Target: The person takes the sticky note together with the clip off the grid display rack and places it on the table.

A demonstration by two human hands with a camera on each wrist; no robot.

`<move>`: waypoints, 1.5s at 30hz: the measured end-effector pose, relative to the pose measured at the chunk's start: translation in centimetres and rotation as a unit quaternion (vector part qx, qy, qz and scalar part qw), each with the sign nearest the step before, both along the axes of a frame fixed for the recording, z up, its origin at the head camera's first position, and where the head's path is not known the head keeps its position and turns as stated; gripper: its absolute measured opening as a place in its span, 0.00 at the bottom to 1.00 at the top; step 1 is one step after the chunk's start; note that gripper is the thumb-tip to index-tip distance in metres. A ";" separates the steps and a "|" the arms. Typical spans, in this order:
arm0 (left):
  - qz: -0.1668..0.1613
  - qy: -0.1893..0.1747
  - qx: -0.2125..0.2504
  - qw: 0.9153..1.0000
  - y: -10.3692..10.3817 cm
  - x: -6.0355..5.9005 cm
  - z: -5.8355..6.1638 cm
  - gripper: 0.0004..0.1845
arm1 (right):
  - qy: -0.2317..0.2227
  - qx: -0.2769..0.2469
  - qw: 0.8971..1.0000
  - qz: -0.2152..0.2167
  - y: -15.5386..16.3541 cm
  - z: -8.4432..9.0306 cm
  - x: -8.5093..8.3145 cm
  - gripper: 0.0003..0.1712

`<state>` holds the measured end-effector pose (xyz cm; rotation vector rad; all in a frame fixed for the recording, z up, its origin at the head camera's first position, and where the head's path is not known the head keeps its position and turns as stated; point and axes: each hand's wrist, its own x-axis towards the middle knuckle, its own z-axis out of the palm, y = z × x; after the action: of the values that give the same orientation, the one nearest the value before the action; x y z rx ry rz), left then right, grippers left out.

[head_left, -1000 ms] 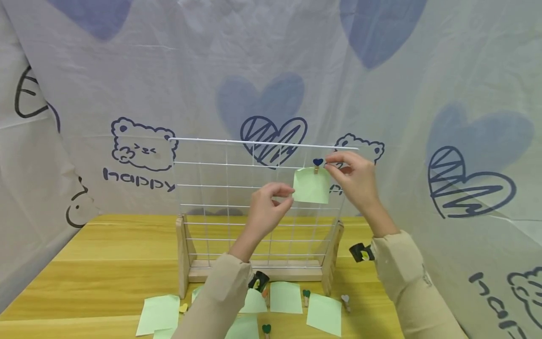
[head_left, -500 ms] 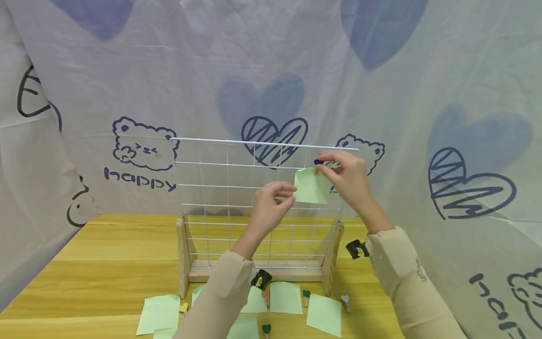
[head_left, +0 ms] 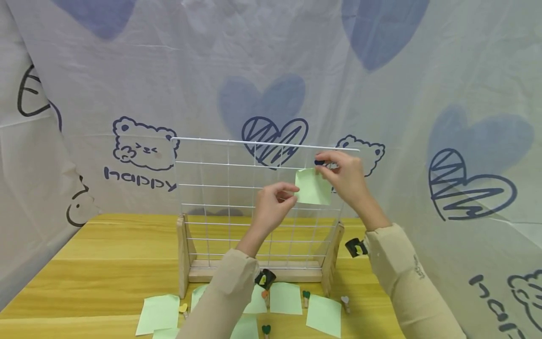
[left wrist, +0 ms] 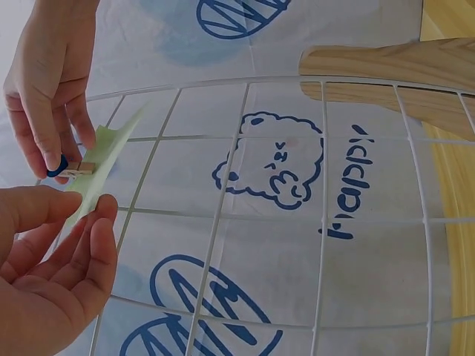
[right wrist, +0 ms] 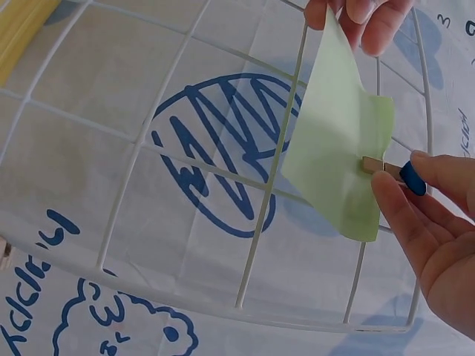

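Observation:
A pale green paper note (head_left: 311, 189) hangs upright in front of the upper right part of a white wire grid (head_left: 228, 164). On its top edge sits a small wooden clothespin (right wrist: 373, 165) with a dark blue heart. My right hand (head_left: 348, 176) pinches that clothespin at its heart end between thumb and fingers. The note's left edge lies between the thumb and fingertips of my left hand (head_left: 272, 206), as the left wrist view also shows. From the head camera the right fingers hide most of the clothespin.
Wooden feet (head_left: 183, 256) hold the grid up on a yellow wood-grain table (head_left: 114, 254). In front lie several green notes (head_left: 285, 298) and heart clothespins, among them a white one (head_left: 345, 302) and a green one (head_left: 266, 330). A printed cloth (head_left: 190, 89) hangs behind.
My right hand has moved left from beside the clothespin and now pinches it. My left hand, at the note's left edge, has shifted slightly right.

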<state>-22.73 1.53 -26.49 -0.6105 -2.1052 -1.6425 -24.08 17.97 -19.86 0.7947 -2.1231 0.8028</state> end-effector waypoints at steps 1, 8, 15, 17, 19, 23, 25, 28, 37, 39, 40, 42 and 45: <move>0.000 0.000 0.001 1.000 0.0 0.0 0.0 0.07 | -0.003 -0.001 1.000 0.000 0.0 0.0 -0.1 0.10; -0.009 -0.006 0.007 1.000 0.2 -0.2 -0.1 0.07 | -0.016 -0.007 1.000 -0.010 -0.1 0.1 -0.3 0.11; -0.019 -0.008 0.010 1.000 0.2 -0.3 0.0 0.08 | -0.022 -0.012 1.000 -0.013 -0.1 0.4 -0.2 0.10; -0.021 -0.009 0.012 1.000 0.2 -0.3 0.0 0.08 | -0.025 -0.009 1.000 -0.016 -0.1 0.4 -0.2 0.10; -0.024 -0.006 0.013 1.000 0.2 -0.3 0.0 0.08 | -0.027 -0.005 0.999 -0.019 -0.2 0.5 -0.2 0.10; -0.026 -0.003 0.014 1.000 0.2 -0.4 0.0 0.08 | -0.032 0.003 0.999 -0.029 -0.2 0.7 -0.1 0.10; -0.026 -0.002 0.014 1.000 0.2 -0.4 0.0 0.07 | -0.034 0.006 0.999 -0.032 -0.3 0.7 -0.1 0.10; -0.026 -0.001 0.013 1.000 0.2 -0.4 0.0 0.07 | -0.036 0.010 0.999 -0.037 -0.3 0.8 0.0 0.10; -0.024 -0.002 0.010 1.000 0.2 -0.3 0.0 0.08 | -0.005 0.007 0.999 -0.033 -0.6 0.6 -0.3 0.07; -0.024 -0.001 0.008 1.000 0.2 -0.2 0.0 0.08 | 0.004 0.007 0.999 -0.037 -0.7 0.6 -0.2 0.07; -0.024 -0.001 0.008 1.000 0.2 -0.2 0.0 0.08 | 0.009 0.006 0.999 -0.039 -0.7 0.6 -0.2 0.07; -0.025 0.000 0.010 1.000 0.2 -0.2 0.0 0.08 | 0.019 0.005 0.999 -0.042 -0.8 0.5 -0.1 0.07; -0.025 0.003 0.011 1.000 0.2 -0.2 0.0 0.08 | 0.039 0.002 0.998 -0.042 -0.8 0.4 -0.2 0.07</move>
<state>-22.91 1.72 -26.48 -0.6650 -2.0807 -1.6870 -24.25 17.17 -19.46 0.7211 -2.0756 0.7122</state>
